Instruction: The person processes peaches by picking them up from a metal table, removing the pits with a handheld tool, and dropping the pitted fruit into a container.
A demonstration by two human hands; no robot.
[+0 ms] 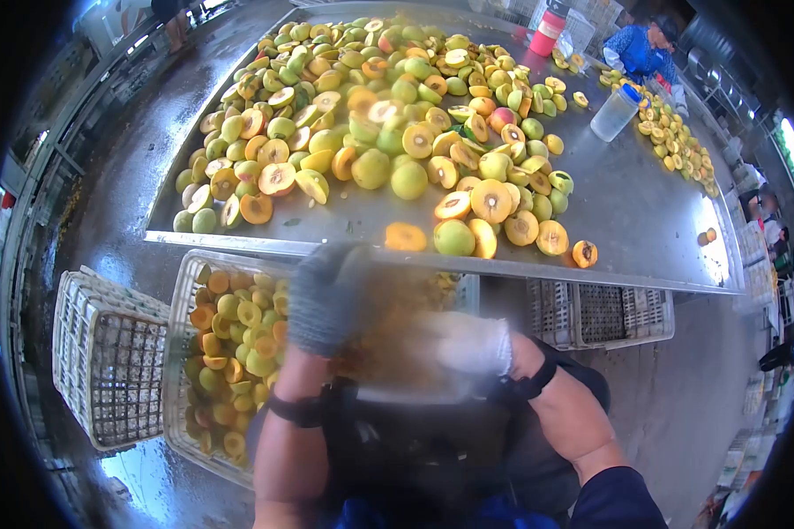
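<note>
My left hand (325,300), in a grey knit glove, is raised at the near edge of the metal table (626,207). My right hand (472,346), in a white glove, hovers over a crate in front of my lap. Motion smears the fingers of both hands, so whether they hold anything is hidden. Yellow-green halved peaches (492,201) lie heaped on the table, many cut side up with the stone or its hollow showing. One orange half (406,236) lies at the table edge, just beyond my left hand. Between my hands, a blurred yellow-brown mass shows in the crate.
A white crate (178,353) full of peach halves stands left of my knees, beside stacked crates (106,361). Another crate (604,315) sits under the table's right side. A blue-lidded container (616,113) and a red bottle (549,31) stand on the table. A co-worker (641,51) is across it.
</note>
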